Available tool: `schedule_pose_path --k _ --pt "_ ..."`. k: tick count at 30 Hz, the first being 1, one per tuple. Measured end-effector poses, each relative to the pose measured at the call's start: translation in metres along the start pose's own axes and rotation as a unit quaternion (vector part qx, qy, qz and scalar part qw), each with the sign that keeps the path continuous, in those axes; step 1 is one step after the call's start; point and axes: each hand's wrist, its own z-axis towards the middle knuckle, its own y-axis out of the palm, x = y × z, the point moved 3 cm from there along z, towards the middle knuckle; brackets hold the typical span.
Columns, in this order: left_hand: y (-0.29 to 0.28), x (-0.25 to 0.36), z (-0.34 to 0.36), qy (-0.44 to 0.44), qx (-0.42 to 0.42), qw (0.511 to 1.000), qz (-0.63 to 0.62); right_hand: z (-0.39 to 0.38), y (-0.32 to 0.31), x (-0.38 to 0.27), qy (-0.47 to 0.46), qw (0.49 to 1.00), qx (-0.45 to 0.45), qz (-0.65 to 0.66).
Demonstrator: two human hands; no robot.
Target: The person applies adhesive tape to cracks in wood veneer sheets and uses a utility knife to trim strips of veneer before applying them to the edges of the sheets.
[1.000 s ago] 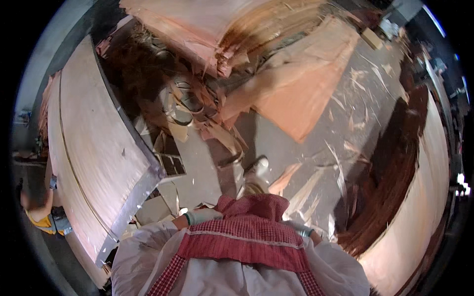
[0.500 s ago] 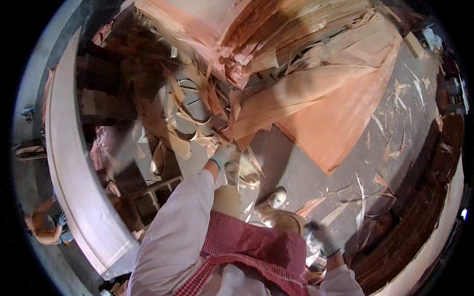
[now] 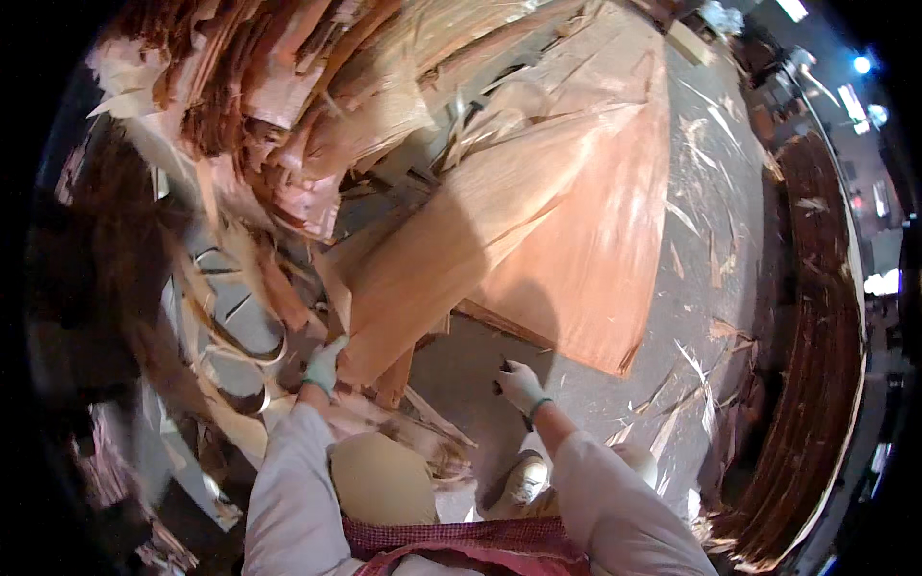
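Observation:
My left hand (image 3: 323, 367), in a pale glove, is closed on the near left corner of a long tan wood veneer sheet (image 3: 423, 278). That sheet lies slantwise, partly over a wider reddish veneer sheet (image 3: 586, 298) on the floor. My right hand (image 3: 522, 387), gloved too, hangs over bare floor to the right of the tan sheet's near end. Its fingers are curled, with something small and dark at the fingertips that I cannot make out.
A tall, ragged veneer stack (image 3: 279, 86) stands at the far left. Curled offcuts (image 3: 240, 336) and torn strips litter the floor at left and right. Along the right side runs a long dark stack of sheets (image 3: 816, 336). My shoe (image 3: 526, 477) is just below my right hand.
My view has swung right. The right hand has come up from low beside my body to in front of me. My left hand has reached the tan sheet's corner.

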Motion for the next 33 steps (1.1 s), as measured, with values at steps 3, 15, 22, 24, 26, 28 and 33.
schedule_pose_path --k 3,15,22,24,26,28,33 --pt "-0.100 -0.032 0.032 0.069 0.005 0.995 -0.071 0.030 0.071 -0.040 -0.051 0.998 -0.048 -0.006" --pt "-0.044 -0.126 -0.049 0.173 -0.106 0.918 0.340 0.055 0.075 -0.036 0.083 0.944 -0.049 0.314" --pt "-0.072 -0.118 -0.034 0.195 -0.008 0.943 0.268 0.086 0.044 0.100 0.035 0.854 -0.021 0.518" --pt "-0.084 -0.099 -0.017 0.241 0.082 0.939 0.231 0.073 0.031 0.106 0.040 0.860 -0.001 0.508" --pt "-0.069 -0.060 0.002 0.325 0.154 0.909 0.210 0.066 0.015 0.109 0.032 0.861 0.020 0.507" --pt "-0.037 -0.020 0.009 0.299 0.125 0.923 0.207 0.051 0.011 0.101 0.040 0.864 0.030 0.502" --pt "-0.026 -0.019 0.082 0.142 -0.096 0.954 0.245 0.036 0.047 0.057 0.089 0.950 0.040 0.295"
